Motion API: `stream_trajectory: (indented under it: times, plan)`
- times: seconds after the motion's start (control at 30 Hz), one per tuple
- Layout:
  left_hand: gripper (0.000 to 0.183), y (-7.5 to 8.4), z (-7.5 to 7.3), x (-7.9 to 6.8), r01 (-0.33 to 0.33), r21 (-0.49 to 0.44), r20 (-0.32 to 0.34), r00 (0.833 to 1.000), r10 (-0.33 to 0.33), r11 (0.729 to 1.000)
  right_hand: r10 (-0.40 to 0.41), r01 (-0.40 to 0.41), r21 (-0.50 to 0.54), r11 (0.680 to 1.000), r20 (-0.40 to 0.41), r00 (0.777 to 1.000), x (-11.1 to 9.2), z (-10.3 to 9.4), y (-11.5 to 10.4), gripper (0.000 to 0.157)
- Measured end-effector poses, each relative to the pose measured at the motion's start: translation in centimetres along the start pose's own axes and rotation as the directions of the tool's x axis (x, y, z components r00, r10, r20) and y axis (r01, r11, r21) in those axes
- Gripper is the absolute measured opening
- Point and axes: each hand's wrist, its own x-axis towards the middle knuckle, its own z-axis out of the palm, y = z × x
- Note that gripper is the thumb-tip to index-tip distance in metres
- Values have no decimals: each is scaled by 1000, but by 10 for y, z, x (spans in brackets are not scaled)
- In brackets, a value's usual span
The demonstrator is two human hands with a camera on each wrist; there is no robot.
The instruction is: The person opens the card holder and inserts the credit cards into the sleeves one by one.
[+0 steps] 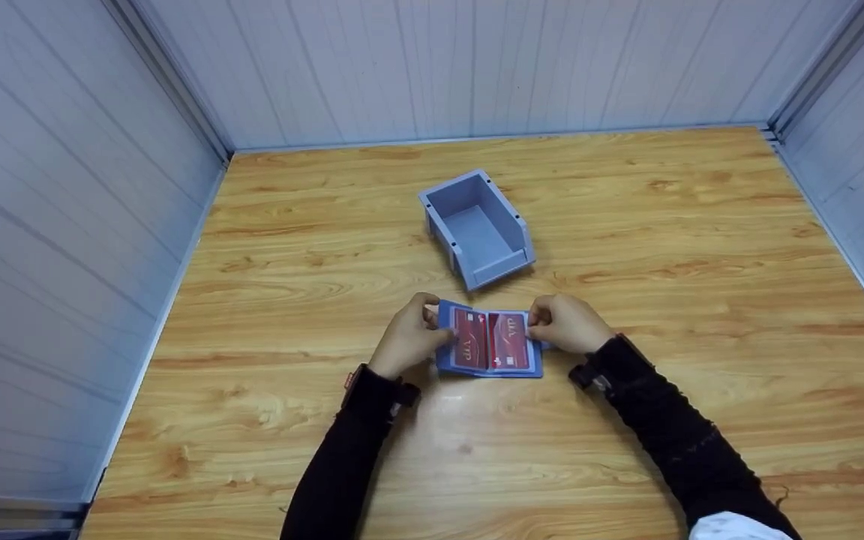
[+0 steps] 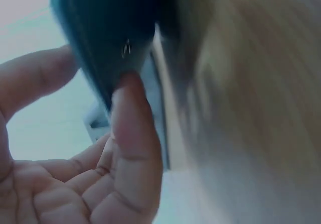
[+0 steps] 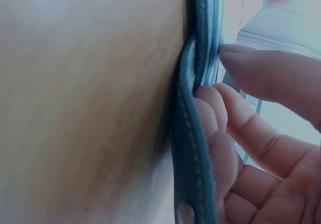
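A blue card holder (image 1: pixel 445 363) lies spread open between both hands, low over the wooden table. Red cards marked VIP, a left card (image 1: pixel 471 346) and a right card (image 1: pixel 509 346), show in its clear sleeves. My left hand (image 1: pixel 409 335) pinches the left cover; in the left wrist view its thumb presses the outer side beside a small printed mark. At the opposite edge my right hand (image 1: pixel 570 322) pinches the sleeves and cover between thumb and fingers. A stitched strap (image 3: pixel 190 143) with a metal snap (image 3: pixel 186 213) hangs beside those right fingers.
Behind the card holder stands a grey-blue plastic bin (image 1: pixel 503 266), its low front turned toward the hands. Pale panel walls (image 1: pixel 417 67) enclose the wood-grain table (image 1: pixel 289 247) at the back and both sides.
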Motion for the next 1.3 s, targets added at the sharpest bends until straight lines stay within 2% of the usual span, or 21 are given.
stream_trajectory:
  times: [0.13,0.33,0.57,0.8,0.93,1.1,1.17,1.3]
  plan:
    - [62,8,6,-5,-27,-18,20,999,27,999,3,-4,7,1000,4,1000,-1,-1,0,11]
    - [71,17,19,-10,-126,56,4,992,126,990,-3,3,8,1000,4,1000,0,0,0,11]
    - [76,29,40,-16,-258,229,-17,963,269,939,-27,27,13,1000,-7,1000,0,0,1,10]
    - [80,35,60,-15,-312,310,32,947,318,898,-27,28,21,999,-3,1000,1,1,2,9]
    - [78,35,71,-12,-355,369,44,930,366,859,-14,13,27,1000,5,1000,1,0,2,9]
    - [73,35,87,-8,-351,493,35,922,385,796,-17,17,21,1000,6,1000,1,0,3,8]
    - [71,36,93,-7,-346,550,36,919,393,760,-22,22,19,1000,6,1000,1,0,4,7]
    - [67,39,103,-7,-359,664,43,895,445,656,-23,23,16,1000,5,1000,1,-1,4,6]
